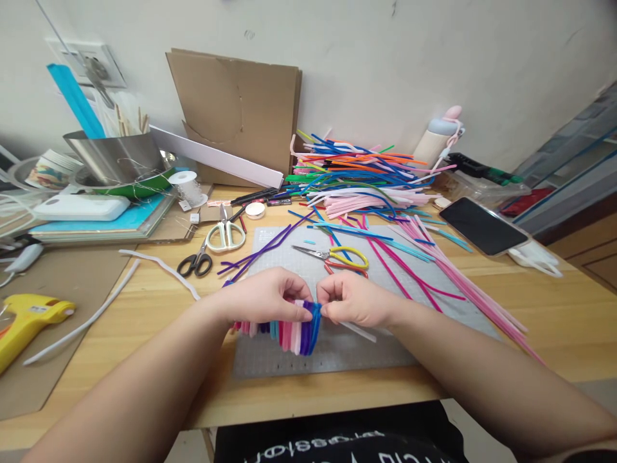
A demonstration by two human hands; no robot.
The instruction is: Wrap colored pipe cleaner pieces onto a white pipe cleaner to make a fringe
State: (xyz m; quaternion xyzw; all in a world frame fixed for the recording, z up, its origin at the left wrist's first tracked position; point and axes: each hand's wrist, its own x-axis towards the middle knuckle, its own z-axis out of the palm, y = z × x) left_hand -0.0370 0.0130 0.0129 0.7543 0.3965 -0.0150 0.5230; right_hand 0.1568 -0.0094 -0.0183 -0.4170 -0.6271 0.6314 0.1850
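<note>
My left hand (277, 296) is closed on a row of folded pipe cleaners (292, 337) in pink, white, purple and blue, set side by side. At the row's right end, my right hand (354, 299) pinches a blue pipe cleaner (316, 321) between thumb and fingertips. My left palm and fingers hide the upper part of the row. Under both hands lies a grey cutting mat (270, 363). Just beyond them rest pliers (332, 255) with yellow and orange handles. A white pipe cleaner (359, 331) sticks out below my right hand.
Loose pipe cleaners (366, 173) are heaped at the back. White scissors (225, 235) and black scissors (195, 260) lie left of the mat. A yellow glue gun (33, 318) is far left, a phone (482, 225) at right. Cardboard (236, 116) leans on the wall.
</note>
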